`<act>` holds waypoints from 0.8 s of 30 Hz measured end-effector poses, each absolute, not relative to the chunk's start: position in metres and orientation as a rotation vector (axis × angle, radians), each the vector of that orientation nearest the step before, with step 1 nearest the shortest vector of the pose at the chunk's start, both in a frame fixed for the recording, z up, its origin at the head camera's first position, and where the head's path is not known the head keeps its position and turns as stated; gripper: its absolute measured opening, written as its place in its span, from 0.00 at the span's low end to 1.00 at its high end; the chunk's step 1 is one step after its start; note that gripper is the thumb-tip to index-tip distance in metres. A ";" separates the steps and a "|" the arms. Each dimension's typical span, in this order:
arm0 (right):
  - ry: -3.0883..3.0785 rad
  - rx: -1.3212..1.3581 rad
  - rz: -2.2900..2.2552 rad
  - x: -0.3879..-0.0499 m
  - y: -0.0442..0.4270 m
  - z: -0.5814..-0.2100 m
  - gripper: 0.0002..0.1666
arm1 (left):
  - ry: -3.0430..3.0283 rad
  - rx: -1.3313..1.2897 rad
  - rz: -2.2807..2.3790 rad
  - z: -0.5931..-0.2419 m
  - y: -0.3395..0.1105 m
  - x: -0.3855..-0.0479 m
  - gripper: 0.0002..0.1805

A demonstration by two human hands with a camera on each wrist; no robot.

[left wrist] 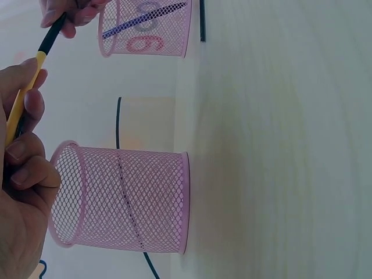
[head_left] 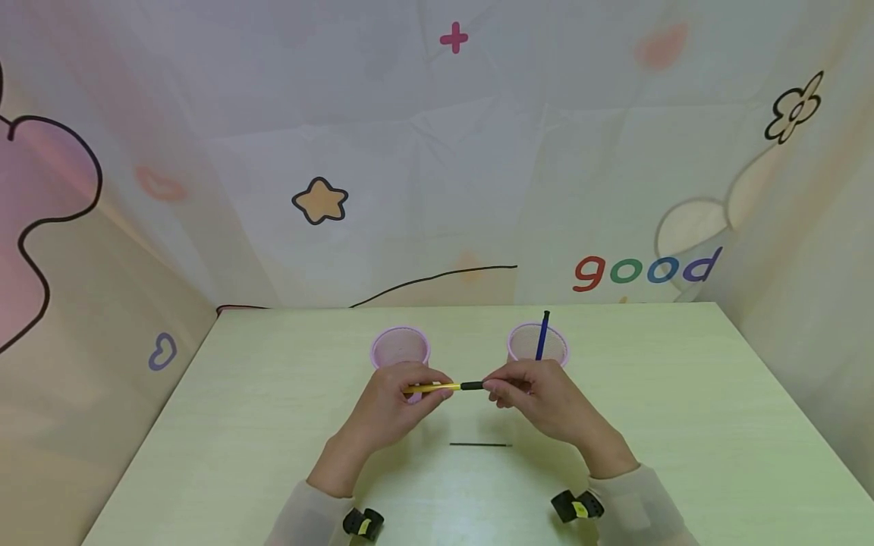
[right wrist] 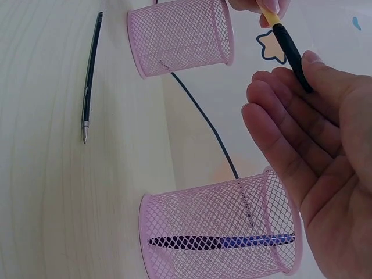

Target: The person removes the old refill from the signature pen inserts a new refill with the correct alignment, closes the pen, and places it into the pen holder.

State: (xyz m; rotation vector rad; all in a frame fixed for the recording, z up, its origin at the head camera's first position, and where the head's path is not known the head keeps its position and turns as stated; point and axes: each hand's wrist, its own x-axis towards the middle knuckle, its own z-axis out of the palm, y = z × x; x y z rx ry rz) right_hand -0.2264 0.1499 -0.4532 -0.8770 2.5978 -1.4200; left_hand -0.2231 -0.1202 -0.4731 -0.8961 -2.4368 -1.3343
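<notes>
Between the two hands a yellow pen with a black grip end [head_left: 471, 386] lies nearly level above the table. My left hand [head_left: 403, 402] grips its yellow barrel [left wrist: 18, 110], with the fingers curled round it. The thumb and index finger of my right hand [head_left: 539, 398] pinch the black end [right wrist: 290, 55], while the other fingers stay loosely bent. On the table below lies a thin black pen refill [head_left: 481, 444], its metal tip [right wrist: 85, 133] showing in the right wrist view.
Two pink mesh pen holders stand behind the hands, the left holder [left wrist: 133, 197] and the right holder [right wrist: 221, 197]. A blue pen [head_left: 542, 337] leans in the right one. A printed cloth backdrop [head_left: 410, 152] rises at the table's [head_left: 259, 394] far edge.
</notes>
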 end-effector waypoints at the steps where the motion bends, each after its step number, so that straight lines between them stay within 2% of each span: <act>1: 2.595 -0.876 -1.421 -0.227 0.150 -0.453 0.07 | -2.437 -0.895 -1.336 -0.473 -0.120 -0.223 0.05; 13: 2.671 -0.908 -1.411 -0.226 0.150 -0.454 0.17 | -2.466 -0.878 -1.329 -0.472 -0.120 -0.223 0.05; 24: 2.734 -0.882 -1.390 -0.225 0.149 -0.452 0.07 | -2.463 -0.884 -1.335 -0.473 -0.121 -0.224 0.05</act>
